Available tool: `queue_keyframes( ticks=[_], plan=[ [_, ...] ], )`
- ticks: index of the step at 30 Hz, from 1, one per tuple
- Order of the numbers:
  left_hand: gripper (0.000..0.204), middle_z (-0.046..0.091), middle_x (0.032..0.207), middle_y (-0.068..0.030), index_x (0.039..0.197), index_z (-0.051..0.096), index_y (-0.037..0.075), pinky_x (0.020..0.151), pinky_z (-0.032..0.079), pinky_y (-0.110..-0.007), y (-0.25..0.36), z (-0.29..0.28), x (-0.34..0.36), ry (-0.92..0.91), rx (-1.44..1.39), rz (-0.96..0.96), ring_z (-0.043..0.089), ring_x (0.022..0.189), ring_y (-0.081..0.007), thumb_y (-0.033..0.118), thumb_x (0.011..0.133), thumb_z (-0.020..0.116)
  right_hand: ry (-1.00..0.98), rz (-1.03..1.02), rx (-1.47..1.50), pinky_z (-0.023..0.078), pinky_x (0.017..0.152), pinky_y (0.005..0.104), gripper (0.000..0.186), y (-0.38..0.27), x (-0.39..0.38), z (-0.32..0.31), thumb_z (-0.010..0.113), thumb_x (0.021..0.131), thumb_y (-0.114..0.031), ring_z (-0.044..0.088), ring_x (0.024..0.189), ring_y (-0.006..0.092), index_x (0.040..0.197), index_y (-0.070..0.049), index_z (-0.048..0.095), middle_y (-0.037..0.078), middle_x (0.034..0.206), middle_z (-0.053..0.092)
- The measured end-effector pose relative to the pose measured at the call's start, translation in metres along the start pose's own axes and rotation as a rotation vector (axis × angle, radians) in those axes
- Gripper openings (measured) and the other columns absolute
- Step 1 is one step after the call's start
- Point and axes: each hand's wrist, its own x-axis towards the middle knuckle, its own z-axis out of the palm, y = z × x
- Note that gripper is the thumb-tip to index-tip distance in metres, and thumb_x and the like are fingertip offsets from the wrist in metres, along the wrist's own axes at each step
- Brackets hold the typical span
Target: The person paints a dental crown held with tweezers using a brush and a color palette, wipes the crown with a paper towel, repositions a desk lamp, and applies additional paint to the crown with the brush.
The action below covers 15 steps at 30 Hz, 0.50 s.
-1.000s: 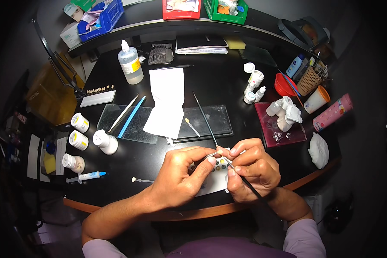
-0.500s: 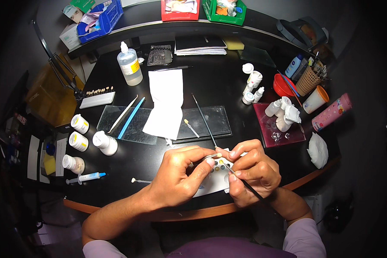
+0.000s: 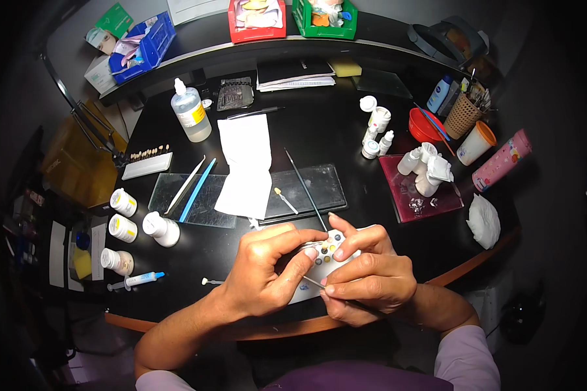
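My left hand (image 3: 265, 267) is closed, thumb and forefinger pinching a thin metal-stemmed tooth tab (image 3: 312, 245) whose tip is mostly hidden. A fine paintbrush (image 3: 313, 281) lies in the closed fingers of my right hand (image 3: 372, 274), its slender end pointing left below my left thumb. Both hands are over a white palette (image 3: 295, 298) bearing several small yellow, grey and dark dots of paste. Just beyond my fingers, a second, dark-handled brush (image 3: 302, 182) slants across the table. One tooth tab (image 3: 285, 200) rests on a dark glass slab, and another (image 3: 210, 281) is left of my forearm.
White bottles (image 3: 161, 229) and a syringe (image 3: 137, 281) stand or lie at left, near a tab rack (image 3: 148, 166). A paper towel (image 3: 244, 166) covers part of the glass slabs. At right are a maroon slab (image 3: 401, 202) with small bottles, a red bowl (image 3: 426, 125) and crumpled tissue (image 3: 483, 221).
My right hand has drawn the brush down and left, away from the tooth tab's tip. My left hand has tilted the tab so its tip is now mostly hidden. The whole view has shifted slightly.
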Motion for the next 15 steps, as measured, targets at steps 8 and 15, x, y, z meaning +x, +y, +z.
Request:
queue_keyframes(
  ticks=[8, 15],
  plan=[
    [0.025, 0.071, 0.081, -0.0143, 0.118, 0.076, -0.004, 0.065, 0.052, -0.032, 0.012, -0.004, -0.005, 0.028, 0.009, -0.129, 0.069, 0.071, -0.0193, 0.004, 0.097, 0.064, 0.142, -0.055, -0.104, 0.051, 0.108, 0.0582, 0.019, -0.004, 0.000, -0.005, 0.076, 0.073, 0.001, 0.065, 0.093, 0.0265, 0.087, -0.009, 0.069, 0.002, 0.082, 0.069],
    [0.033, 0.064, 0.085, -0.0063, 0.114, 0.075, -0.006, 0.065, 0.043, -0.024, 0.056, -0.016, -0.040, 0.271, -0.332, -0.187, 0.055, 0.073, -0.0075, 0.012, 0.104, 0.049, 0.234, -0.119, -0.279, 0.053, 0.094, 0.0489, 0.028, 0.000, -0.005, -0.028, 0.070, 0.076, 0.003, 0.058, 0.097, 0.0262, 0.100, -0.009, 0.062, 0.006, 0.083, 0.065]
  ],
)
